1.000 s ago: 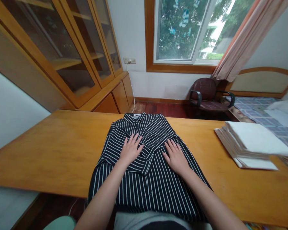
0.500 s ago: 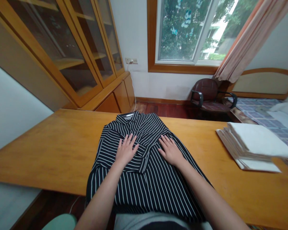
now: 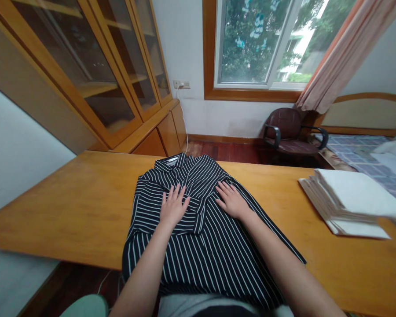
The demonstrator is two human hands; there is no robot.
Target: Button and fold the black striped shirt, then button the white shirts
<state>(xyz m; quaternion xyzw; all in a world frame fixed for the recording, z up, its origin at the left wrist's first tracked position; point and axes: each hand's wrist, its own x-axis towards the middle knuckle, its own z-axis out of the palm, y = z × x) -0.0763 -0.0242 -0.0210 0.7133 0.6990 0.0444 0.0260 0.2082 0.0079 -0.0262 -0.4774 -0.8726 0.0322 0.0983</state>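
Left hand (image 3: 173, 209) and right hand (image 3: 232, 201) lay on the shirt (image 3: 206, 246), fingers (image 3: 175, 193) extended, gripping nothing; bench (image 3: 79, 207) beneath.

Soft daylight enters through the window (image 3: 247, 48); edges stretch.

A bedroom in a home, it seems: beyond and right of the right grip (image 3: 232, 201) is a blue-checked bed (image 3: 358, 146) with a pale, wood-edged arched headboard (image 3: 363, 116), near a pink fabric curtain (image 3: 339, 57); a glass-doored brown wooden cabinet (image 3: 109, 61) stands beyond and left of the left grip (image 3: 173, 207).
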